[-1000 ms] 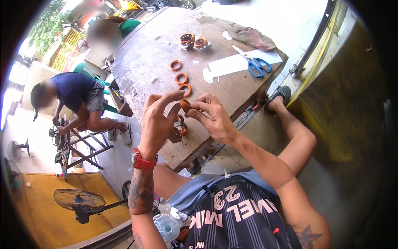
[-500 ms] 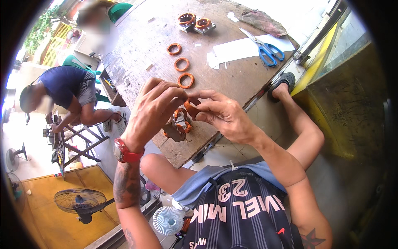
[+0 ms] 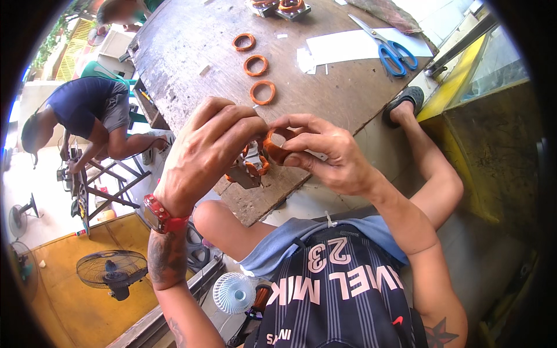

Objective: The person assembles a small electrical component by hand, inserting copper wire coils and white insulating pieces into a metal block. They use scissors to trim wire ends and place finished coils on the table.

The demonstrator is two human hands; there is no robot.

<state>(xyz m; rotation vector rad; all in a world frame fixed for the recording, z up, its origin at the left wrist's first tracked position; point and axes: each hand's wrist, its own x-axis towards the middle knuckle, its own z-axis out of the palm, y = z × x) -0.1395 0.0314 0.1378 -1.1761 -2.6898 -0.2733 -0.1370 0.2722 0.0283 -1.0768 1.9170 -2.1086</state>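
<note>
My right hand (image 3: 328,152) pinches a copper wire coil (image 3: 277,145) between thumb and fingers, its ring opening partly turned toward me. My left hand (image 3: 217,139) is closed, its fingertips by the coil's left edge; what they grip is hidden. Below the left fingers is a motor stator (image 3: 248,169), a metal core with orange copper windings, partly covered by that hand. Three more copper coils lie in a row on the wooden table (image 3: 191,58): the far coil (image 3: 243,42), the middle coil (image 3: 256,65) and the near coil (image 3: 263,93).
Blue-handled scissors (image 3: 394,53) rest on white paper (image 3: 342,51) at the table's right. Two wound stators (image 3: 284,8) stand at the far edge, near a cloth (image 3: 389,11). A person (image 3: 87,110) bends over a stand at left. A small fan (image 3: 234,293) is by my leg.
The coil in my right hand has turned, showing more of its opening. Both hands stay close together. My view has shifted, so the table's things appear higher.
</note>
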